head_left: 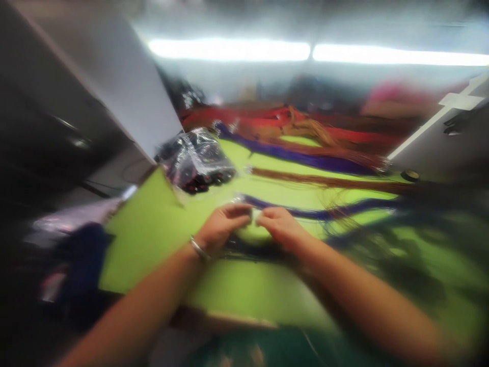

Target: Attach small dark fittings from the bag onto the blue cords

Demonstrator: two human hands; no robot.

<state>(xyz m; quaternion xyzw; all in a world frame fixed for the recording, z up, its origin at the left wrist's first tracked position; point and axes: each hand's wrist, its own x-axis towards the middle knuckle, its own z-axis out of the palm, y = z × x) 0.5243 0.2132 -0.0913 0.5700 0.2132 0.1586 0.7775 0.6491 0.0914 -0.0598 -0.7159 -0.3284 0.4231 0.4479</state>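
Observation:
The whole picture is smeared by motion. My left hand (222, 224), with a metal bangle at the wrist, and my right hand (280, 226) meet over a bright green table top (237, 285). Both hands have their fingers curled toward each other, fingertips almost touching. A blue-purple bundle of hair strands (324, 211) runs rightward from the spot where they meet, and dark strands (252, 251) lie under my wrists. What sits between the fingertips is too blurred to name.
More hair bundles lie across the far table: a brown one (324, 179), a purple one (301, 158), red and orange ones (290, 120). A clear plastic bag of dark items (196, 160) sits at the left. A grey panel (126, 86) rises behind it.

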